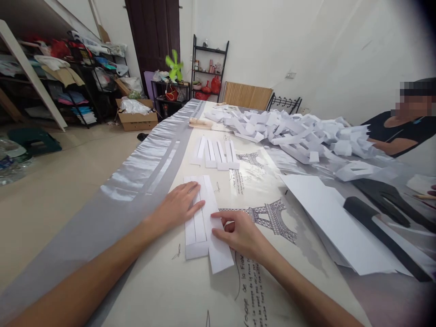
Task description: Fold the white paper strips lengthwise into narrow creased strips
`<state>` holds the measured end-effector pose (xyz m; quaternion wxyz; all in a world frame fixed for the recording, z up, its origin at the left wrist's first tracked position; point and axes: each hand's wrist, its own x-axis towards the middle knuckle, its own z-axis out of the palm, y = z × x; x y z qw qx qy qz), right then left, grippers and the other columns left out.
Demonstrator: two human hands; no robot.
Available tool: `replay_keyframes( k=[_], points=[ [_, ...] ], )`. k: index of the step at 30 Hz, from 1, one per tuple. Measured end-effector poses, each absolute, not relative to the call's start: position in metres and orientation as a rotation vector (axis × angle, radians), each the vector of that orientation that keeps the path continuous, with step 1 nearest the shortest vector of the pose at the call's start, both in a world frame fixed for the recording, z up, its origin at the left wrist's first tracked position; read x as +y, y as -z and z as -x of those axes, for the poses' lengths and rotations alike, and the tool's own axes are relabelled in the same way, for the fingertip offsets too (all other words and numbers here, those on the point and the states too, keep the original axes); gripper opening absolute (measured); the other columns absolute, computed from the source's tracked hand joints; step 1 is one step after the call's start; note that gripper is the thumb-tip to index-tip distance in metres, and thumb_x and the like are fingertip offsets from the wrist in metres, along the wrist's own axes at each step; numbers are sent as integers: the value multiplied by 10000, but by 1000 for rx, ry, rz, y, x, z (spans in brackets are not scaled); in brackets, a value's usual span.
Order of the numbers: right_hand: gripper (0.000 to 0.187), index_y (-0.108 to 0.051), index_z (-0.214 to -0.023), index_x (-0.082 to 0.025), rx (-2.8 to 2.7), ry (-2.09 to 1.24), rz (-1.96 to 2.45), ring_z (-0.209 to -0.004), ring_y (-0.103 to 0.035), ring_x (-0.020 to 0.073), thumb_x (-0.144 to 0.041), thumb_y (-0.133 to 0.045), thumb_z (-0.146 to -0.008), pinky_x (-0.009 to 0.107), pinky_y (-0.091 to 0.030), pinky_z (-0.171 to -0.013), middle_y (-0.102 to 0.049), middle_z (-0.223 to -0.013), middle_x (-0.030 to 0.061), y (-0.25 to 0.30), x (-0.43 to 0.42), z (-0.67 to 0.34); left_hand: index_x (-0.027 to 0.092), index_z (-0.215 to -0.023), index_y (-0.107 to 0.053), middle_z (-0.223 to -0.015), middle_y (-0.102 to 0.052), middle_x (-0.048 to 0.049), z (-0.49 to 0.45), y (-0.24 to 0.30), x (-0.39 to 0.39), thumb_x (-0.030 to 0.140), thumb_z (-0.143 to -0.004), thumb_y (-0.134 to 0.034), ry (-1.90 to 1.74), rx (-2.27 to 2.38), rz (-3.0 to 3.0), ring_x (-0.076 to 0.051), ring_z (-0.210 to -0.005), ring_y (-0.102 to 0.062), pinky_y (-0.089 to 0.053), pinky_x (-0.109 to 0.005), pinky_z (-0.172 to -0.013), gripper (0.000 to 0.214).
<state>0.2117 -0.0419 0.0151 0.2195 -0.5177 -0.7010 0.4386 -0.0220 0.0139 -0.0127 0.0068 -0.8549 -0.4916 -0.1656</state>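
A white paper piece [195, 251] with long strips marked along it lies flat on the printed tablecloth in front of me. My left hand [180, 202] rests on its upper left part, fingers stretched out and palm down. Over its right side lies a second, plain white paper strip [221, 254], slightly turned. My right hand [238, 229] is at that strip's right edge, thumb and forefinger bent and apart, the fingertips touching its surface. Whether the right fingers grip the strip or only press on it, I cannot tell. Beyond the hands, several folded white paper pieces [218, 154] lie side by side.
A big heap of folded white paper [293, 131] covers the far right of the table. White sheets [340, 227] with a black strip-like object [386, 238] lie at right. Another person [402, 122] sits beyond. A wooden object [200, 123] lies near the far left edge.
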Motion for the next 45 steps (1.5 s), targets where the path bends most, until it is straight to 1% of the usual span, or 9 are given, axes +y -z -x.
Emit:
replay_keyframes(
  k=[9,12,17,21,25,28,33,38,45],
  points=[
    [425,-692,-1269,-222,-2093,-1159,1407,-551,-451,116,-463,-662,-920,268,-376,-554,-511,-619,-56,-25,-45,-211,148,-1449,-511,-1528,-508,-122,22,10,14,510,-1040,-415,489,-1511,2688,-282,-1407,-476,-387,-435,-1163,555],
    [510,-667,-1316,-224,-2270,-1160,1275,-650,-505,133,-553,-644,-926,279,-421,-614,-602,-791,-1,-37,-43,-220,153,-1448,-511,-1528,-508,-119,23,10,16,516,-1040,-410,502,-1497,2700,-284,-1404,-478,-388,-436,-1159,555],
    [778,-586,-1416,-330,-2658,-1266,986,-760,-537,142,-509,-872,-715,274,-475,-665,-573,-1116,36,-55,-39,-245,147,-1452,-494,-1534,-501,-123,25,9,19,521,-1048,-393,468,-1509,2712,-279,-1412,-468,-366,-425,-1171,560],
    [470,-685,-1279,-356,-2782,-981,978,-754,-538,142,-342,-801,-824,278,-475,-666,-555,-1022,15,-55,-46,-245,142,-1449,-488,-1536,-498,-124,26,6,19,516,-1051,-382,456,-1530,2719,-277,-1419,-459,-368,-426,-1169,557],
    [167,-764,-1049,-247,-2871,-514,768,-887,-587,199,-281,-686,-905,357,-508,-783,-598,-1066,67,-48,-60,-232,141,-1439,-506,-1522,-516,-127,28,5,21,498,-1042,-402,484,-1522,2713,-271,-1417,-467,-368,-419,-1172,544],
    [157,-728,-1042,-181,-2923,-370,634,-985,-612,233,-229,-605,-957,393,-517,-849,-645,-1134,102,-44,-65,-228,142,-1440,-508,-1520,-519,-123,28,6,21,485,-1040,-414,487,-1505,2712,-265,-1411,-476,-371,-411,-1172,535],
    [288,-696,-1089,-178,-2941,-365,623,-932,-649,226,-436,-660,-966,371,-528,-776,-690,-1111,86,-40,-63,-229,123,-1450,-501,-1525,-512,-132,28,6,20,480,-1038,-427,476,-1513,2711,-274,-1419,-464,-366,-412,-1177,551],
    [172,-681,-1054,-173,-2929,-201,536,-812,-642,217,-260,-533,-1035,361,-488,-691,-713,-906,71,-36,-67,-225,138,-1430,-514,-1504,-533,-131,28,7,21,467,-1035,-430,509,-1495,2708,-275,-1400,-485,-375,-408,-1166,521],
    [236,-661,-944,-186,-2903,-75,516,-633,-579,193,-118,-444,-1005,353,-404,-577,-680,-736,47,-32,-74,-219,142,-1424,-510,-1501,-533,-135,29,13,23,456,-1038,-416,536,-1446,2691,-274,-1389,-496,-375,-412,-1166,506]
  ],
)
